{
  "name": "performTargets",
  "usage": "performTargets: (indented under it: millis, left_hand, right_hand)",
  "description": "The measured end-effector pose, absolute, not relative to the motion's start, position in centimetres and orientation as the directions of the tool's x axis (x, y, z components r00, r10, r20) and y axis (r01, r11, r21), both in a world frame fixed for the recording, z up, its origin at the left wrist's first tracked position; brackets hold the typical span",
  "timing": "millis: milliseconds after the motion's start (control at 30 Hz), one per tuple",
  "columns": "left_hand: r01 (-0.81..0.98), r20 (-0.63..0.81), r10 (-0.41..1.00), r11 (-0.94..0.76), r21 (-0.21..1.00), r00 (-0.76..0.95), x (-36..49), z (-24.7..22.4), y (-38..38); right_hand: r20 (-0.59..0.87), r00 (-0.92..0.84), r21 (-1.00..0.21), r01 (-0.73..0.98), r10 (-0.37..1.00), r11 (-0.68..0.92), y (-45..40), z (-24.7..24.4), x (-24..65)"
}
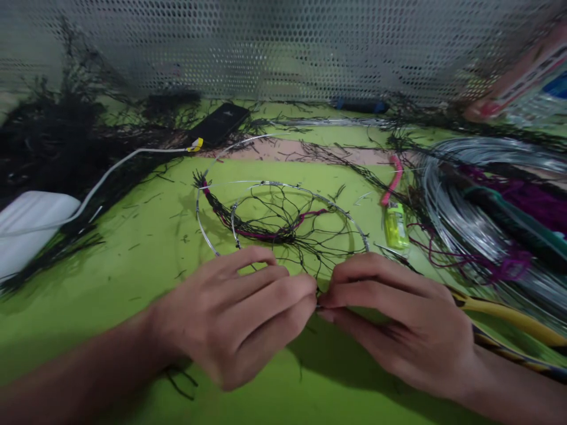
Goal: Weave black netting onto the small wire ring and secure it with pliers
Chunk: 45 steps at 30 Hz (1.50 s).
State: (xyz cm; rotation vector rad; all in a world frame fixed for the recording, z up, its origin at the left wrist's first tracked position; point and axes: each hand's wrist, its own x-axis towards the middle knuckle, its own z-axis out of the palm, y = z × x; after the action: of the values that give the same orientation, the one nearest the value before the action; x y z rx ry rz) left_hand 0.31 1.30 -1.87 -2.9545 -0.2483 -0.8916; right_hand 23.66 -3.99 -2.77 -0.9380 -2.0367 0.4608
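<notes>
In the middle lies a wire hoop (316, 195), bent from silvery wire, with black netting (266, 230) knotted along it and a magenta cord (305, 217) running through the bunched strands. My left hand (248, 313) pinches the near side of the hoop, fingers curled together. Close beside it, my right hand (398, 319) pinches the same near edge, where thumb and forefinger meet at a small bit of wire and black string. The fingertips of both hands nearly touch. They hide most of that spot and the hoop's near arc.
Right of the hoop are a yellow-green lighter (396, 227), a pink tube piece (393, 180), yellow-handled pliers (514, 316) and a large wire coil (447, 200). Behind lie a black phone (221, 123) and a perforated metal panel (283, 53). A white charger (39, 224) and heaped black netting (48, 141) are left.
</notes>
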Motion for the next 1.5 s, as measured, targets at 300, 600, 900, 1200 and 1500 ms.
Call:
performTargets:
  millis: [300,600,900,1200,1500]
  left_hand:
    - [0.095,0.543,0.024,-0.990,-0.102,0.839,-0.1,-1.7,1.4]
    - [0.193,0.523,0.217,-0.976,0.102,0.824,0.3,-2.0,1.3]
    - [0.520,0.060,0.712,-0.564,0.641,0.699,1.1,-1.4,0.3]
    - [0.603,-0.180,0.712,-0.400,0.690,0.679,1.8,-1.3,0.8]
    - [0.530,-0.005,0.612,-0.679,0.508,0.790,1.9,-2.1,-0.2]
  right_hand:
    - [0.541,-0.361,-0.680,0.345,0.760,0.648,-4.2,-2.9,23.7]
    - [0.621,-0.388,-0.608,0.311,0.681,0.731,-4.0,-3.8,23.5]
    - [0.616,-0.565,-0.454,0.315,0.549,0.834,-3.7,-5.2,23.9]
    - [0.486,-0.556,-0.541,0.414,0.674,0.732,-4.0,-4.9,23.7]
    - [0.547,-0.477,-0.428,0.547,0.688,0.720,-4.3,-5.0,23.5]
